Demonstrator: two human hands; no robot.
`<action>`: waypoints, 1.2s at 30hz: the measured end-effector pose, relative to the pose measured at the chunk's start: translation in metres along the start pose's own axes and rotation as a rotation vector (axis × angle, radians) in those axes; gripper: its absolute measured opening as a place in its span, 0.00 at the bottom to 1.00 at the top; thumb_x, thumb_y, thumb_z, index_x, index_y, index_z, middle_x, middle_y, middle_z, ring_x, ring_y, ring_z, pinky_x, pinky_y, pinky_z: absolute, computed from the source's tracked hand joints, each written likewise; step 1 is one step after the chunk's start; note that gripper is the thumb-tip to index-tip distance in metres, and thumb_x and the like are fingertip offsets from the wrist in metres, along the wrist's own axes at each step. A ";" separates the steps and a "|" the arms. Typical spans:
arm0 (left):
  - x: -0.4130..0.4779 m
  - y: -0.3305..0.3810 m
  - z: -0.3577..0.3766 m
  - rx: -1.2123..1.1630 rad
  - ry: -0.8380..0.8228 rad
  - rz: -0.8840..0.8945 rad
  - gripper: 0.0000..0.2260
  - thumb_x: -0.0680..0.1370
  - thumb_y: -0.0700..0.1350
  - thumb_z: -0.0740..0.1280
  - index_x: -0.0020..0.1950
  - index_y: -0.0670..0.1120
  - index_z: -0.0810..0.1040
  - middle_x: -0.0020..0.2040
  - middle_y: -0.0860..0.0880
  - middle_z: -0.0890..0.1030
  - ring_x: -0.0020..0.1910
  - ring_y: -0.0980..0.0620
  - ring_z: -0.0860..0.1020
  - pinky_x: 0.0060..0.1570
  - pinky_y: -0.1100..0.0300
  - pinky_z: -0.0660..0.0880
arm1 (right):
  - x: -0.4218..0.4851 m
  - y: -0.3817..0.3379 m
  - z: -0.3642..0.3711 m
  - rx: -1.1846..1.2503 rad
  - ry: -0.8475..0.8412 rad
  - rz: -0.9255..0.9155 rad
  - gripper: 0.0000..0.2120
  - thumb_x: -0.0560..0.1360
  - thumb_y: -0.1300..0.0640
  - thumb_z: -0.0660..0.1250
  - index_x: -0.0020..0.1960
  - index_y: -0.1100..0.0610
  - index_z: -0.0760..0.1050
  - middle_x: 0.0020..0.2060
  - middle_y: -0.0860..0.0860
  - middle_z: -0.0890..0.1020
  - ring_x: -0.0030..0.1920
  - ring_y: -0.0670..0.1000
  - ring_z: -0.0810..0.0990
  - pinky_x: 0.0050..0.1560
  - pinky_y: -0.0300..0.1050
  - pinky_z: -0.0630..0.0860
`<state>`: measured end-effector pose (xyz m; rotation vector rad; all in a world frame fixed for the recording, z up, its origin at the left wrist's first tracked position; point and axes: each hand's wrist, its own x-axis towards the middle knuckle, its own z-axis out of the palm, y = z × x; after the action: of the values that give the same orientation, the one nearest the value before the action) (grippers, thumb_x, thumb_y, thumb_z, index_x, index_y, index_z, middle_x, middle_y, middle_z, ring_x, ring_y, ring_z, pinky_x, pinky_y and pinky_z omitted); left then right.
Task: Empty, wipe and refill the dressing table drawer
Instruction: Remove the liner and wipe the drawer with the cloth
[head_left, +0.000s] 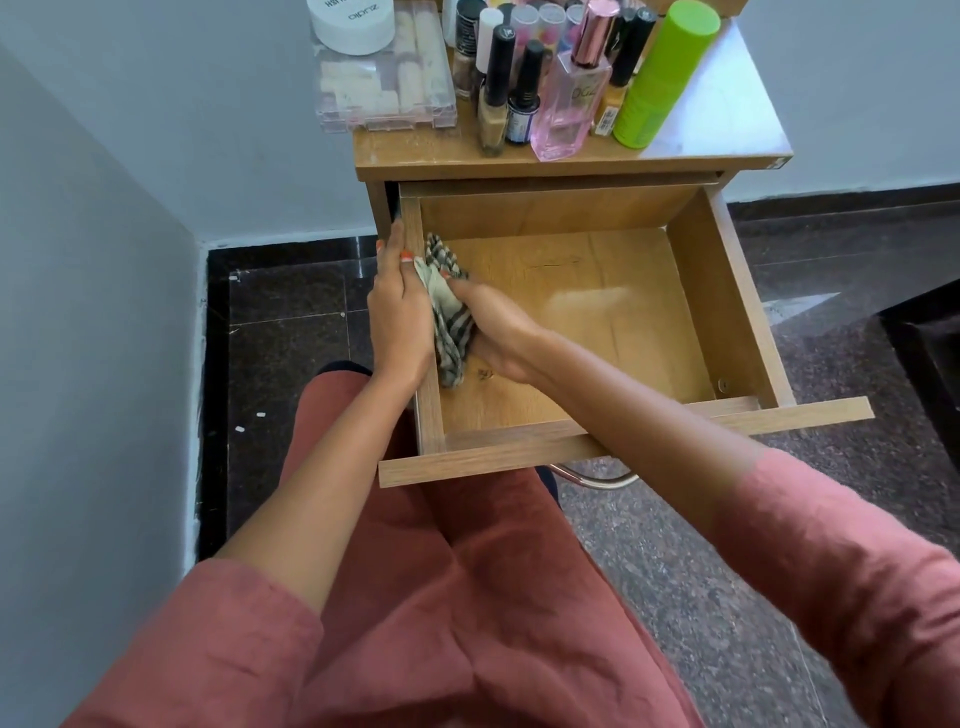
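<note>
Against the left inner wall of the empty drawer (623, 422), right hand (496, 325) grips the bunched checked cloth (453, 332); left hand (397, 306) lies flat outside, bracing. It's pulled far out: lean hard and it could tip.

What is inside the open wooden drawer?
Just a striped grey-and-beige cloth, gripped by the right hand against the left wall of the open wooden drawer. The rest of the floor is bare wood. Whatever lies under the cloth and hand is covered.
</note>
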<state>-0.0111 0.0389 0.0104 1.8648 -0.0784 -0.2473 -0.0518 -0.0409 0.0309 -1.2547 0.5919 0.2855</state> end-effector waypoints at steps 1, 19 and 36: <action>-0.001 0.000 0.000 -0.008 0.000 -0.003 0.19 0.82 0.43 0.49 0.73 0.51 0.60 0.72 0.47 0.66 0.59 0.59 0.73 0.52 0.76 0.67 | -0.007 0.004 -0.001 -0.001 -0.019 0.033 0.15 0.81 0.57 0.50 0.61 0.59 0.70 0.55 0.58 0.78 0.52 0.51 0.77 0.60 0.48 0.72; 0.001 0.000 0.001 -0.012 0.024 0.019 0.19 0.82 0.45 0.49 0.73 0.49 0.62 0.71 0.45 0.67 0.70 0.49 0.65 0.70 0.53 0.62 | 0.009 -0.013 0.000 0.019 0.019 0.061 0.12 0.80 0.58 0.54 0.59 0.62 0.71 0.53 0.58 0.79 0.53 0.54 0.78 0.57 0.48 0.75; 0.009 0.009 0.001 0.838 -0.193 0.322 0.24 0.82 0.52 0.47 0.75 0.43 0.50 0.77 0.47 0.46 0.75 0.47 0.41 0.72 0.50 0.38 | -0.044 -0.004 -0.010 -0.862 -0.156 0.215 0.19 0.74 0.66 0.58 0.64 0.68 0.66 0.65 0.62 0.70 0.57 0.53 0.70 0.58 0.44 0.67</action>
<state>-0.0020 0.0340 0.0172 2.6052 -0.6996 -0.1794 -0.0882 -0.0470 0.0571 -1.9698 0.4761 0.8734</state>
